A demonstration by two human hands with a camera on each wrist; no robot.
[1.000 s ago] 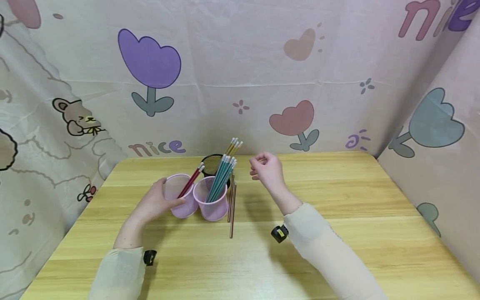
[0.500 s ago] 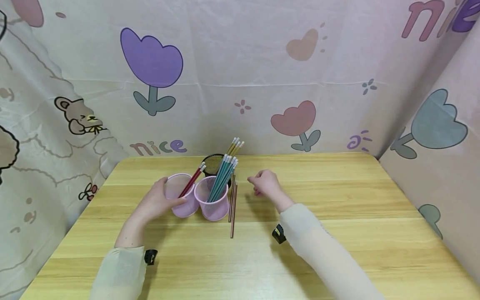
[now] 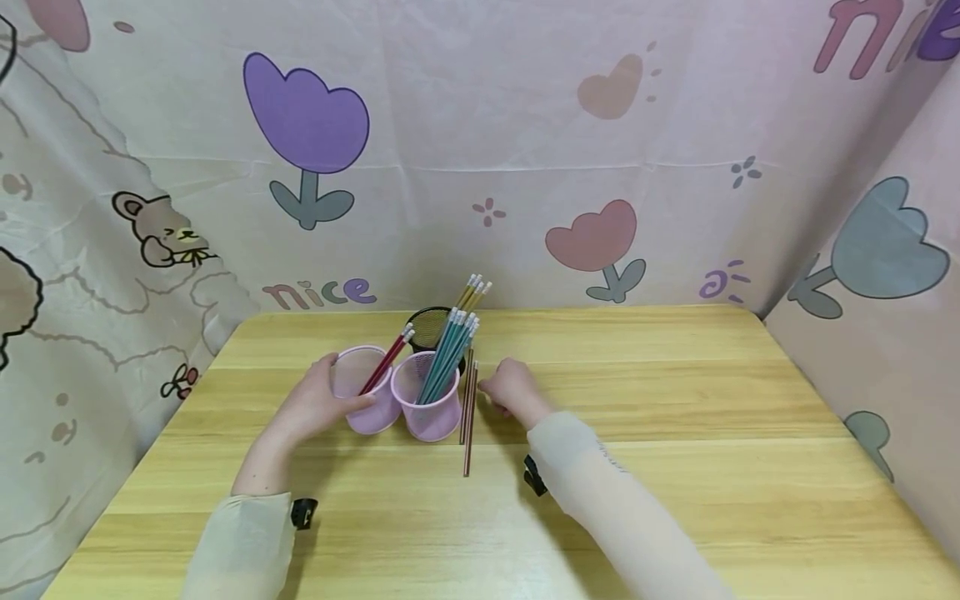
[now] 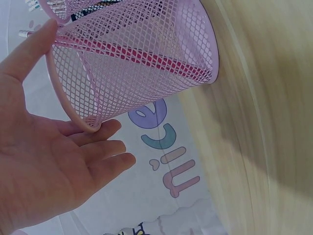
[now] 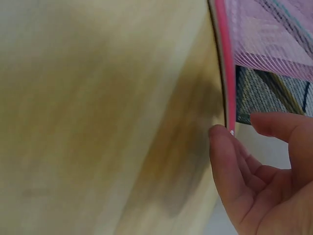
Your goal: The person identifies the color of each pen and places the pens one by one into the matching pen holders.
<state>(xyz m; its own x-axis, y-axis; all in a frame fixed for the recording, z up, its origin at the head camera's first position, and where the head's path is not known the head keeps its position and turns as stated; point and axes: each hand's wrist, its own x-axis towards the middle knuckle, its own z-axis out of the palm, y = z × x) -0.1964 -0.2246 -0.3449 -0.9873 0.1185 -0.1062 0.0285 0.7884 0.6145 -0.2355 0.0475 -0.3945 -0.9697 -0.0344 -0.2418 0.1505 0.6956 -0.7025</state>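
Note:
My left hand [image 3: 311,400] grips the rim of the left pink mesh pen holder [image 4: 132,63], thumb on one side and fingers on the other. Red pencils [image 3: 387,362] lean inside it. Beside it stands a second pink mesh pen holder [image 3: 433,423] with several teal pencils [image 3: 447,358], eraser ends up. Loose reddish pencils [image 3: 469,425] lie on the table along its right side. My right hand [image 3: 513,390] is low at their far end. In the right wrist view, its thumb and forefinger are apart, with a fingertip right at the end of a pencil [image 5: 227,73].
Behind the pink holders stands a black mesh pen holder [image 3: 424,327], partly hidden, with yellow pencils [image 3: 472,294] rising above it. The wooden table [image 3: 675,375] ends at a printed cloth backdrop [image 3: 450,125]. Black wrist cameras sit under both sleeves.
My right hand has come down and to the left, from above the table to the loose pencils. My left hand keeps its place on the pen holder.

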